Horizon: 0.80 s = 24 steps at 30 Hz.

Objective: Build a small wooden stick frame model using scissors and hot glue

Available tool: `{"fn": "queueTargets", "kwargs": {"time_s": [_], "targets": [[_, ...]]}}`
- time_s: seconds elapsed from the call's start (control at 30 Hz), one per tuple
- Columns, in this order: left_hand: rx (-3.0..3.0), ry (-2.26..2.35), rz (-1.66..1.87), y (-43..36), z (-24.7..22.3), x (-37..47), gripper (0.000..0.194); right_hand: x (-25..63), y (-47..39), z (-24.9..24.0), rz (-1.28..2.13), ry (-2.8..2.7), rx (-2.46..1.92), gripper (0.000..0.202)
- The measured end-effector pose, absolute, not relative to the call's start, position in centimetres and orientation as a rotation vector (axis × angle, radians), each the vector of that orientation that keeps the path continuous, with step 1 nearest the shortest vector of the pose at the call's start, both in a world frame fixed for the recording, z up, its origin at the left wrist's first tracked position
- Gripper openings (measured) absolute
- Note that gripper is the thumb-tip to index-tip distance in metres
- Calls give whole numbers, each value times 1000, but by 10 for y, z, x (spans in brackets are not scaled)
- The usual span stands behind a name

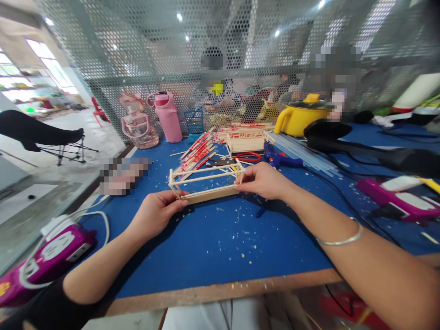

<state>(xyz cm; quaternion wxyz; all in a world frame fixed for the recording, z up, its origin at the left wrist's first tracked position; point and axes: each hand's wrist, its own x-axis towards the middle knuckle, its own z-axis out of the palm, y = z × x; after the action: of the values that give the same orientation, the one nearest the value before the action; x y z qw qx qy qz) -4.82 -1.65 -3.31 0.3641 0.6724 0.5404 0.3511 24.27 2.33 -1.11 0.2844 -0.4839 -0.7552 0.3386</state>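
Between my two hands is a small frame made of wooden sticks [213, 195], with a solid slatted base and thin rails above it. My left hand [156, 211] pinches its left end near the lower corner. At the right end, my right hand [259, 182] grips the frame by its corner with thumb and fingers. Just behind it lie red-handled scissors [248, 157] and a blue glue gun [283, 159]. A second stick frame [244, 144] stands farther back. Bundles of chopsticks in red-and-white wrappers [199, 153] are piled behind the held frame.
Clear glue sticks [305, 153] lie right of the glue gun, before a yellow pot [302, 120]. A pink bottle [168, 120] and a clear pink jug [139, 126] stand back left. Purple power strips [51, 252] flank the blue table [220, 261], which carries wood scraps. A mesh screen [144, 55] rises behind.
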Motion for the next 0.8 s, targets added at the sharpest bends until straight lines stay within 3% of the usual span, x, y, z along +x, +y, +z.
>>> {"fn": "queueTargets", "kwargs": {"time_s": [0.43, 0.8], "targets": [[1847, 1462, 922, -22, -31, -51, 29, 246, 26, -13, 847, -2061, -1342, 15], [1799, 1422, 867, -20, -30, -54, 36, 241, 24, -7, 1088, -1970, -1332, 13]]}}
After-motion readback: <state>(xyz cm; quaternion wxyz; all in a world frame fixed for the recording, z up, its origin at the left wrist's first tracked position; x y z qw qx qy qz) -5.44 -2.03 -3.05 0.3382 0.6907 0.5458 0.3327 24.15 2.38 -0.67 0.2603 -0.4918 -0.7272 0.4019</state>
